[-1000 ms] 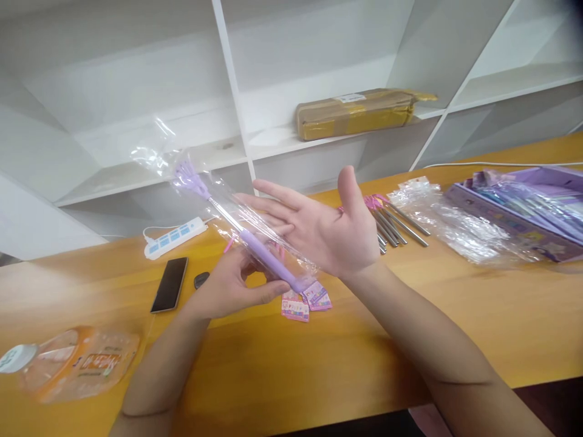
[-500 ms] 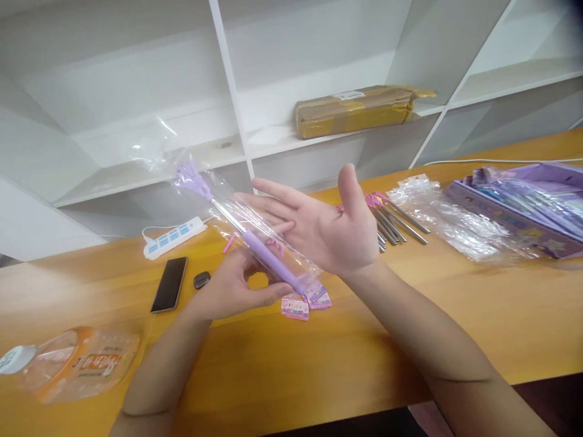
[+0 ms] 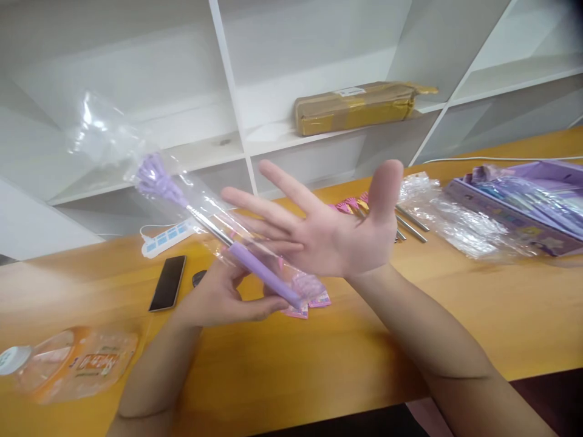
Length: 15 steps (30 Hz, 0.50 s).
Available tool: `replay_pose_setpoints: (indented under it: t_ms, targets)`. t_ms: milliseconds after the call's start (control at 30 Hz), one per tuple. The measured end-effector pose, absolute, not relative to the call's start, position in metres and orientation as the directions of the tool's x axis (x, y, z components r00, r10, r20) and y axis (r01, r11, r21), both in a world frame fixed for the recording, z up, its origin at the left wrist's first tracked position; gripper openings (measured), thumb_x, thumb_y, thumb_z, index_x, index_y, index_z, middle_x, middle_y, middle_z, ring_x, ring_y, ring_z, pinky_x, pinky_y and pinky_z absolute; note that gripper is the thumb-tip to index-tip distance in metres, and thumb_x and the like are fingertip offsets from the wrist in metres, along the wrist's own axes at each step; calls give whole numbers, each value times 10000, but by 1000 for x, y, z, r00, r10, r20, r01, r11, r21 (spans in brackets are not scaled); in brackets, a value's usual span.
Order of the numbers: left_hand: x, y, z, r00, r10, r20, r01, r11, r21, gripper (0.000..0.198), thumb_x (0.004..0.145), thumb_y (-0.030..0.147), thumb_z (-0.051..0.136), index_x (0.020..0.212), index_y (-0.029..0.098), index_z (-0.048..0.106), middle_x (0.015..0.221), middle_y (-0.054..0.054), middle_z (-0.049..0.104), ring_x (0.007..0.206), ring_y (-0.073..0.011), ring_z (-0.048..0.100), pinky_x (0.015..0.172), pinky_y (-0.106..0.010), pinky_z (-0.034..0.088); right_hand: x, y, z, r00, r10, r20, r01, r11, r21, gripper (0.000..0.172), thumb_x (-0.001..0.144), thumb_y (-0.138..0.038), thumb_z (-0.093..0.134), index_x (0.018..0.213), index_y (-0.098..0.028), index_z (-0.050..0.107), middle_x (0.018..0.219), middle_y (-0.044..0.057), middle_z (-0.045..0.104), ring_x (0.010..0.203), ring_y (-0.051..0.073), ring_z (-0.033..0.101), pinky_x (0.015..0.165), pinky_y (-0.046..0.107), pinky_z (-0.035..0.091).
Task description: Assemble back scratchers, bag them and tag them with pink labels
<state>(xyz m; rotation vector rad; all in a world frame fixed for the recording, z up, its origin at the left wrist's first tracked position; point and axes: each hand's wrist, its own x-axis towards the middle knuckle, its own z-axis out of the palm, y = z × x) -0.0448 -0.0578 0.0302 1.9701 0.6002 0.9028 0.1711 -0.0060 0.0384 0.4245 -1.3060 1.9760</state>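
**Slip risk, one-handed hold**

Our left hand [image 3: 223, 297] curls its fingers round the tilted purple scratcher [image 3: 246, 258], bagged in a clear sleeve [image 3: 109, 136]. Just beside, our right hand [image 3: 332, 240] spreads wide, holding nothing. Slick plastic, we judge, could drop it onto cards [image 3: 297, 313] on the desk [image 3: 364, 358] below.

Right of upper centre, you have a taped parcel [image 3: 355, 110] on the white shelf [image 3: 268, 144]; at left, a power strip [image 3: 164, 241], phone [image 3: 167, 283] and, lower down, a plastic bottle [image 3: 77, 367].

The table [image 3: 478, 315] leaves passage front-right; bottle [image 3: 98, 364] blocks left, purple box [image 3: 528, 228] rear-right.
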Motion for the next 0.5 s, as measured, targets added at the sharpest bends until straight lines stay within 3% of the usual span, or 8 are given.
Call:
replay_pose_setpoints:
  t_ms: [133, 267, 400, 500]
  targets:
    - [-47, -67, 38, 662, 632, 403, 22, -553, 833, 776, 871, 100, 861, 1566, 349, 621, 1000, -29, 859, 806, -186, 791, 811, -312, 668, 164, -17, 42, -655, 378, 655, -752, -234, -617, 1116, 926, -946, 398, 1772, -453, -137, 1859, 63, 195, 1683, 285, 322, 1276, 520, 398]
    - [-45, -75, 42, 667, 611, 425, -43, -538, 842, 791, 905, 143, 841, 1618, 352, 568, 946, -24, 861, 766, -184, 791, 752, -294, 661, 160, -25, 48, -671, 368, 643, -739, -261, -622, 1090, 923, -955, 369, 1749, -502, -179, 1848, 31, 232, 1703, 297, 280, 1253, 570, 431]
    - [-43, -78, 44, 655, 619, 433, -23, -556, 831, 725, 903, 251, 868, 1582, 306, 620, 787, -15, 818, 707, -201, 775, 751, -330, 666, 162, -29, 51, -660, 340, 670, -749, -241, -617, 1217, 856, -979, 474, 1756, -478, -175, 1858, 62, 193, 1702, 330, 277, 1276, 621, 380]
    - [-44, -77, 44, 666, 616, 420, -3, -561, 828, 697, 899, 295, 872, 1558, 297, 648, 727, -8, 794, 673, -204, 759, 767, -356, 670, 166, -29, 53, -634, 248, 733, -773, -247, -585, 1313, 845, -954, 523, 1747, -400, -254, 1872, 96, 74, 1727, 334, 183, 1319, 626, 301]
